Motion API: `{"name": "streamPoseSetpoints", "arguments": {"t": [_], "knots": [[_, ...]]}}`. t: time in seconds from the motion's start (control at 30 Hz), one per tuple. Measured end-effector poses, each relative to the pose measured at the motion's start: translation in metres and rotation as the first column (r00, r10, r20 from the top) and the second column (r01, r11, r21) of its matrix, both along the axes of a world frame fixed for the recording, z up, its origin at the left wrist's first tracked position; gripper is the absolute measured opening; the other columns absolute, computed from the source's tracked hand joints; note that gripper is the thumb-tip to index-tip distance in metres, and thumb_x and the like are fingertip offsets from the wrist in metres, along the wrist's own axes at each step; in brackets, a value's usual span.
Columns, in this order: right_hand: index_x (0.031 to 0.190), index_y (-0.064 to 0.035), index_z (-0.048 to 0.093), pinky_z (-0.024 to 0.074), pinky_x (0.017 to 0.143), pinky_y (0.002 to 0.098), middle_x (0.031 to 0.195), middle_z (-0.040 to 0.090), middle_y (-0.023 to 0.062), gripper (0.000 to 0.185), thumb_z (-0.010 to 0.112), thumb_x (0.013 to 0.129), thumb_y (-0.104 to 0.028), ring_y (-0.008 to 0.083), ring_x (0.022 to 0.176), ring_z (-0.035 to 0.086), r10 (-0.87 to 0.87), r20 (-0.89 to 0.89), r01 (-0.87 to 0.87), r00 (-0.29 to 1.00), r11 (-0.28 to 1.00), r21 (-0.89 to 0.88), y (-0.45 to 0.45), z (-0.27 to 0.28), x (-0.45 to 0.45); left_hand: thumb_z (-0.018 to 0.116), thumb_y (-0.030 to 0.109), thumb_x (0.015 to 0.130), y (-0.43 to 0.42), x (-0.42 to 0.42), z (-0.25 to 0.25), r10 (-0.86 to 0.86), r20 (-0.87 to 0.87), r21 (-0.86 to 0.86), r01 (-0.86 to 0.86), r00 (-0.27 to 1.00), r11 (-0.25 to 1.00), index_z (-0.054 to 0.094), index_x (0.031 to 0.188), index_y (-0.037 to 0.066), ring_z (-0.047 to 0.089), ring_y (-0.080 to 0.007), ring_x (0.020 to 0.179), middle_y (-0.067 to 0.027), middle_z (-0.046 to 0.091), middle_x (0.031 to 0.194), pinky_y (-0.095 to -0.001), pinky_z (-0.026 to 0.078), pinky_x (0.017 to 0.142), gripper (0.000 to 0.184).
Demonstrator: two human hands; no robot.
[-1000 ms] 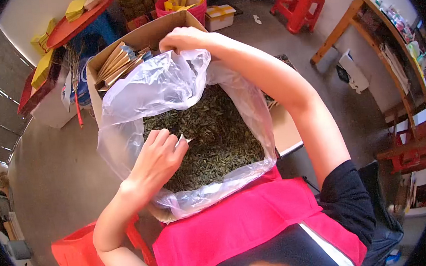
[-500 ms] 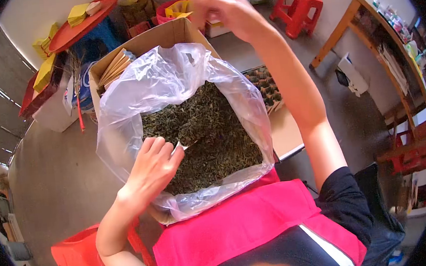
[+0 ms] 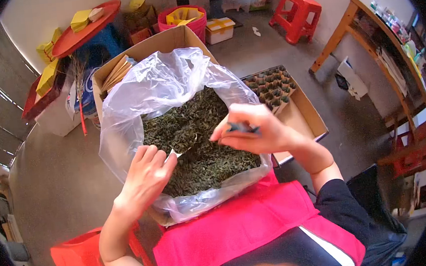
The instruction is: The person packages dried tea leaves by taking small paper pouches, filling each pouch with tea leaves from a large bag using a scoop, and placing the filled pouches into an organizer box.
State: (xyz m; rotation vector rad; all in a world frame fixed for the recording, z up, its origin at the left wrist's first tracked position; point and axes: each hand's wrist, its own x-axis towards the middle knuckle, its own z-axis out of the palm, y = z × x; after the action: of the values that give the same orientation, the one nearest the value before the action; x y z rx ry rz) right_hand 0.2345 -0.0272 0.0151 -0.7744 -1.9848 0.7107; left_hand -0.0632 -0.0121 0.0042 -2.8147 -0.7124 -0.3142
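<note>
Dark green dried leaves (image 3: 210,158) fill a clear plastic bag (image 3: 134,102) that lines a cardboard box (image 3: 164,42). Over the left part of the leaves, my left hand (image 3: 148,174) is closed on the handle of a scoop (image 3: 186,148), whose bowl is hard to tell from the leaves. My right hand (image 3: 253,129) is above the right side of the bag, its fingers wrapped round a paper tube (image 3: 243,128) with a dark bluish end. Folded brown paper pieces (image 3: 116,74) stand in the box's back left corner.
Right of the box, a shallow carton (image 3: 305,115) holds several filled paper tubes (image 3: 272,88). Behind are a pink bucket (image 3: 198,25), a white box (image 3: 220,30) and a red stool (image 3: 296,16). A red chair (image 3: 85,260) is at lower left, a wooden table (image 3: 338,33) at right.
My right hand left the back of the box, swung up and outward, then came down over the bag's right side with a paper tube. My left hand shifted slightly left and down.
</note>
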Motion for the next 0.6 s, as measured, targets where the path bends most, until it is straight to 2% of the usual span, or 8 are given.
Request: {"name": "streamPoseSetpoints", "arguments": {"t": [0.03,0.1,0.2,0.3,0.33,0.43,0.47,0.6], "knots": [[0.088,-0.0038,0.056,0.0505,0.067,0.0314,0.097,0.073,0.0109,0.02,0.076,0.085,-0.004,0.0174,0.078,0.066,0.061,0.108,-0.059,0.992,0.998,-0.023,0.001,-0.002,0.003,0.062,0.01,0.079,-0.001,-0.002,0.001,0.011,-0.001,0.001,-0.011,1.0,1.0,0.065,0.097,0.005,0.055,-0.0208,0.084,-0.0043,0.051,0.078,-0.0345,0.044,0.081,0.019],[0.096,-0.0032,0.054,0.0498,0.068,0.0339,0.093,0.071,0.0097,0.025,0.076,0.086,-0.008,0.0206,0.073,0.062,0.046,0.154,-0.061,0.987,0.994,0.096,0.009,-0.02,-0.001,0.062,0.01,0.079,-0.004,-0.005,0.005,0.027,-0.007,0.006,-0.027,1.0,1.0,0.065,0.098,0.005,0.054,-0.0207,0.084,-0.0042,0.051,0.078,-0.0345,0.044,0.082,0.02],[0.108,-0.0048,0.053,0.0515,0.067,0.0346,0.097,0.064,0.0097,0.035,0.078,0.086,-0.015,0.0235,0.073,0.064,-0.037,0.296,0.069,0.955,0.992,-0.101,0.002,-0.022,-0.008,0.063,0.01,0.079,-0.006,-0.009,0.008,0.051,-0.003,0.027,-0.051,0.999,0.998,0.065,0.1,0.005,0.054,-0.0207,0.084,-0.0041,0.051,0.078,-0.0347,0.045,0.083,0.022],[0.119,-0.0088,0.051,0.0539,0.066,0.0374,0.103,0.057,0.0109,0.047,0.08,0.085,-0.023,0.0264,0.076,0.066,0.015,0.397,0.006,0.918,0.999,-0.053,-0.003,-0.009,-0.013,0.065,0.01,0.078,-0.009,-0.014,0.006,0.061,-0.001,0.029,-0.061,0.998,0.998,0.065,0.102,0.005,0.054,-0.0207,0.084,-0.004,0.051,0.078,-0.0349,0.045,0.083,0.024],[0.122,-0.0127,0.052,0.0548,0.063,0.0405,0.107,0.053,0.0116,0.049,0.078,0.086,-0.034,0.0287,0.079,0.067,0.021,0.451,-0.028,0.892,1.0,0.011,-0.001,-0.016,-0.012,0.065,0.01,0.078,-0.008,-0.015,0.006,0.059,-0.001,0.028,-0.059,0.998,0.998,0.065,0.102,0.005,0.055,-0.0207,0.084,-0.0039,0.051,0.077,-0.035,0.045,0.083,0.025],[0.121,-0.0128,0.053,0.0537,0.061,0.0416,0.102,0.05,0.0106,0.048,0.074,0.088,-0.041,0.0302,0.08,0.065,0.017,0.602,-0.083,0.799,0.993,0.083,-0.002,-0.018,-0.01,0.066,0.01,0.078,-0.009,-0.016,0.006,0.057,0.002,0.029,-0.057,0.998,0.998,0.065,0.103,0.005,0.055,-0.0205,0.083,-0.004,0.051,0.077,-0.0351,0.045,0.084,0.025],[0.118,-0.0121,0.054,0.053,0.061,0.0422,0.1,0.048,0.0107,0.047,0.07,0.089,-0.045,0.0317,0.08,0.063,0.049,0.618,-0.093,0.785,0.995,0.039,-0.002,-0.018,-0.009,0.066,0.01,0.078,-0.009,-0.016,0.006,0.058,0.007,0.026,-0.058,0.998,0.998,0.065,0.103,0.005,0.055,-0.0205,0.083,-0.004,0.051,0.077,-0.0351,0.045,0.084,0.025],[0.112,-0.01,0.055,0.0534,0.064,0.043,0.101,0.049,0.0121,0.046,0.07,0.089,-0.046,0.0328,0.083,0.063,0.091,0.653,-0.147,0.752,0.989,0.03,-0.001,-0.013,-0.005,0.066,0.009,0.078,-0.01,-0.016,0.006,0.061,0.014,0.022,-0.062,0.998,0.998,0.065,0.103,0.005,0.055,-0.0205,0.083,-0.0041,0.051,0.077,-0.0351,0.045,0.084,0.025]]}}
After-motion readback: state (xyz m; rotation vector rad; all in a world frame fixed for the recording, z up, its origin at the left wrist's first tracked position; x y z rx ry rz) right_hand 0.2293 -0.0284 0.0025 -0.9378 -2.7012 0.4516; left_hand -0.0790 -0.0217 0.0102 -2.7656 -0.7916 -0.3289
